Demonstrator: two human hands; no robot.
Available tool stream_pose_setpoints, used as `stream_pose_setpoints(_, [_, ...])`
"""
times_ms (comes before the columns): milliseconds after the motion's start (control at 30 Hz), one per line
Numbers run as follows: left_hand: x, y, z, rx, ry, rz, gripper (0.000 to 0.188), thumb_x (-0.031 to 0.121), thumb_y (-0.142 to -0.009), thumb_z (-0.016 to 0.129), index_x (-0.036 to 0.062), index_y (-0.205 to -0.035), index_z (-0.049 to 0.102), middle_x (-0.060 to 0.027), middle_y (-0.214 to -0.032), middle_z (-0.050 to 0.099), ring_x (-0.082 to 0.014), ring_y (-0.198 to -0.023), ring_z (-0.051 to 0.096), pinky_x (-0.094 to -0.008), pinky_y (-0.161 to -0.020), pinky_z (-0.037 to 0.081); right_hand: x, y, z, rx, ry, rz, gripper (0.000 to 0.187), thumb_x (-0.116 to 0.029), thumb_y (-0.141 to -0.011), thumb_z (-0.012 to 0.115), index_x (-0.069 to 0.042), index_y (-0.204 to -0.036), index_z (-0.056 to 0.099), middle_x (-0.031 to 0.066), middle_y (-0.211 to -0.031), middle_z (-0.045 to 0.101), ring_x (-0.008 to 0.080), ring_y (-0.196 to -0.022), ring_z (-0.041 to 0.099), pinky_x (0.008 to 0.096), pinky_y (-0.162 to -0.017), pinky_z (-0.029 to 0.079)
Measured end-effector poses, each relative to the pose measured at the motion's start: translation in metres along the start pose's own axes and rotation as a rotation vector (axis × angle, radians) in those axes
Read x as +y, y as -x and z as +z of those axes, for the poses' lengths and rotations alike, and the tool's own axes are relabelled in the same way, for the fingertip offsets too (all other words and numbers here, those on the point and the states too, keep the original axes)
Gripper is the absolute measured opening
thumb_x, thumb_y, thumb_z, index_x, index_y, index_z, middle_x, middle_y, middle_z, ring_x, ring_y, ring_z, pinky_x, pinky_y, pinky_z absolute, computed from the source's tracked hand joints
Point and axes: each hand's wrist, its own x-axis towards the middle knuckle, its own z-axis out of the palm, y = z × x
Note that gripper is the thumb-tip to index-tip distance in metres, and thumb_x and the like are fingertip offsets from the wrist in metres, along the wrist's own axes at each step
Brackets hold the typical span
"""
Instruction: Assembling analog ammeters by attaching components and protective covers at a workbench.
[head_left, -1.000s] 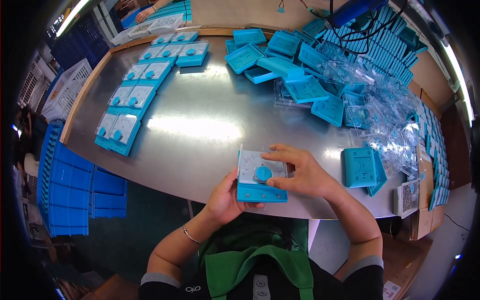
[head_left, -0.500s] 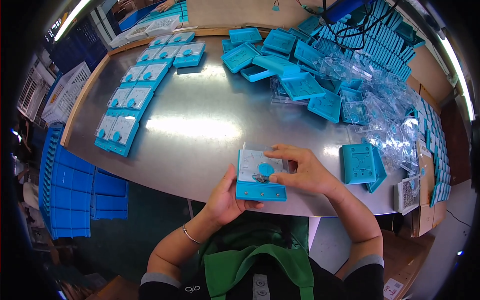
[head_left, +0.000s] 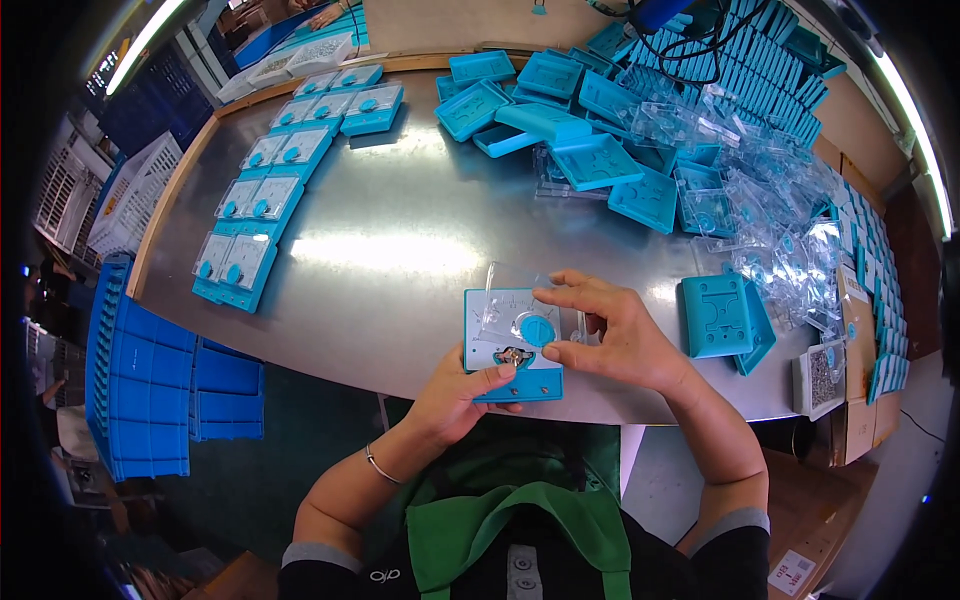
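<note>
Near the table's front edge, my left hand (head_left: 452, 402) grips a blue panel meter (head_left: 548, 386) with a white dial face. The left thumb lies over its lower part, beside a cutout showing small metal parts. My right hand (head_left: 628, 338) pinches a clear plastic cover (head_left: 508, 282) by its right side, thumb and fingers bent around the edge. The cover has a round blue disc (head_left: 537, 330) and is tilted over the dial, offset up and right from the meter. Whether its lower edge touches the meter is hard to see.
Finished-looking meters (head_left: 272, 196) stand in rows at left. Blue housings (head_left: 595, 162) and clear covers (head_left: 770, 215) pile up at back right. Two blue housings (head_left: 716, 318) lie right of my hand, near a white box of small parts (head_left: 825, 380). Blue crates (head_left: 140, 380) stand off the table's left.
The clear cover has shifted up and right from the meter, uncovering the cutout. My left thumb has moved from the meter's side onto its lower face.
</note>
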Motion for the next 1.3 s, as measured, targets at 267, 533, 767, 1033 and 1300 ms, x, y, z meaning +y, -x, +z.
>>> stream_pose_setpoints(267, [0.006,0.004,-0.003,-0.088,0.168,-0.077,0.040,0.007,-0.084,0.060,0.0000,-0.120,0.045,-0.0120,-0.108,0.059,-0.0213,-0.091,0.062,-0.0353,-0.074,0.056,0.012,0.000,0.006,-0.014,0.154,-0.094,0.056,-0.024,-0.065,0.077,-0.010,-0.117,0.061,0.0245,-0.123,0.052,0.0268,-0.083,0.058,0.0325,-0.072,0.048])
stream_pose_setpoints(533, [0.003,0.004,-0.008,-0.202,0.132,-0.075,0.041,0.009,-0.084,0.060,-0.0005,-0.122,0.044,-0.0108,-0.110,0.058,-0.0190,-0.095,0.061,-0.0335,-0.080,0.056,0.017,-0.002,0.013,-0.115,0.145,-0.024,0.057,-0.027,-0.066,0.077,-0.011,-0.118,0.061,0.0212,-0.125,0.053,0.0183,-0.072,0.054,0.0288,-0.065,0.047])
stream_pose_setpoints(767, [0.003,0.006,-0.010,-0.175,0.161,-0.058,0.039,0.014,-0.087,0.059,-0.0045,-0.119,0.047,-0.0138,-0.106,0.061,-0.0214,-0.090,0.064,-0.0342,-0.078,0.057,0.014,-0.007,0.013,-0.188,0.045,0.063,0.056,-0.026,-0.067,0.078,-0.011,-0.118,0.061,0.0210,-0.125,0.052,0.0175,-0.075,0.054,0.0282,-0.068,0.046])
stream_pose_setpoints(1033, [-0.001,0.008,-0.004,-0.088,0.041,-0.030,0.041,0.028,-0.092,0.055,-0.0009,-0.119,0.046,-0.0105,-0.106,0.060,-0.0185,-0.089,0.063,-0.0327,-0.073,0.057,0.016,0.010,0.028,-0.038,0.390,-0.218,0.053,-0.030,-0.071,0.073,-0.009,-0.118,0.061,0.0256,-0.124,0.051,0.0342,-0.097,0.061,0.0353,-0.079,0.050])
stream_pose_setpoints(1300, [0.008,0.004,-0.005,-0.211,0.122,-0.047,0.042,0.035,-0.093,0.052,-0.0009,-0.115,0.049,-0.0099,-0.102,0.061,-0.0167,-0.087,0.063,-0.0312,-0.074,0.057,0.014,0.000,0.015,-0.148,-0.050,0.082,0.054,-0.034,-0.070,0.075,-0.007,-0.115,0.062,0.0198,-0.114,0.057,0.0200,-0.072,0.055,0.0285,-0.066,0.047])
